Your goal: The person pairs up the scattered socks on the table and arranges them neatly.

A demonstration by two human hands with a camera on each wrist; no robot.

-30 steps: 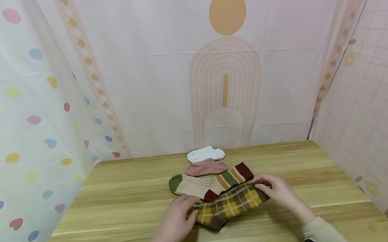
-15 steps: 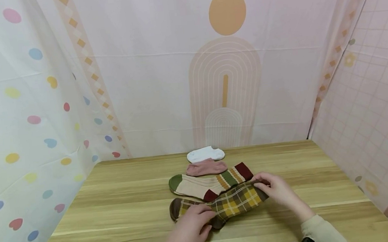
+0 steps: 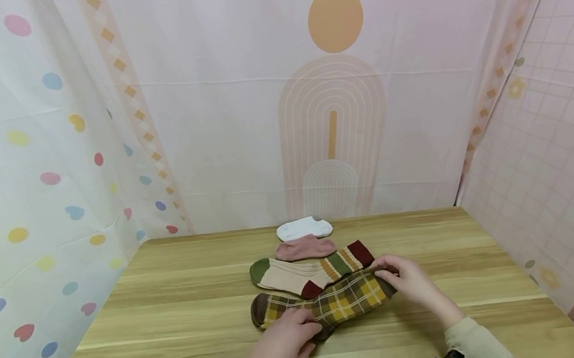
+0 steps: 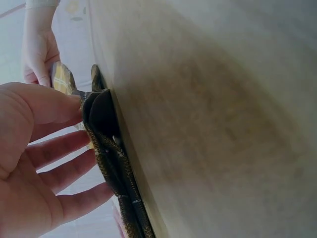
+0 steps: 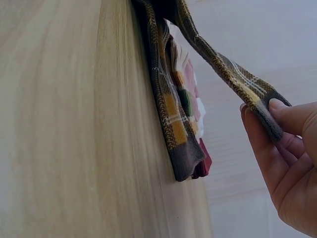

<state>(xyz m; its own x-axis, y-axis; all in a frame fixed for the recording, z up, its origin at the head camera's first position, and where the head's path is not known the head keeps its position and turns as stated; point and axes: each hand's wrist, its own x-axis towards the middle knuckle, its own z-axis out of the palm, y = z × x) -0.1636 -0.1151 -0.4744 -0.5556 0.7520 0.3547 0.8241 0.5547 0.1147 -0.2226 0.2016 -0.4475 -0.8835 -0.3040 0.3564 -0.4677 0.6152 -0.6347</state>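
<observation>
A plaid sock in yellow and brown lies closest to the person, over a matching lower sock. My right hand pinches the upper sock's cuff between thumb and fingers. In the right wrist view that cuff is raised well off the lower one. My left hand rests across the foot and dark heel of the plaid sock. Seen from the left wrist, its fingers are fairly straight with their tips on the sock, and the thumb tip touches the heel edge.
Behind the plaid pair lie beige socks with a green toe and striped maroon cuff, then pink socks and white ankle socks. All are on a wooden table with patterned curtains around it.
My left hand has slid right from the toe to the heel of the plaid sock, uncovering its brown toe. The right hand stays at the cuff.
</observation>
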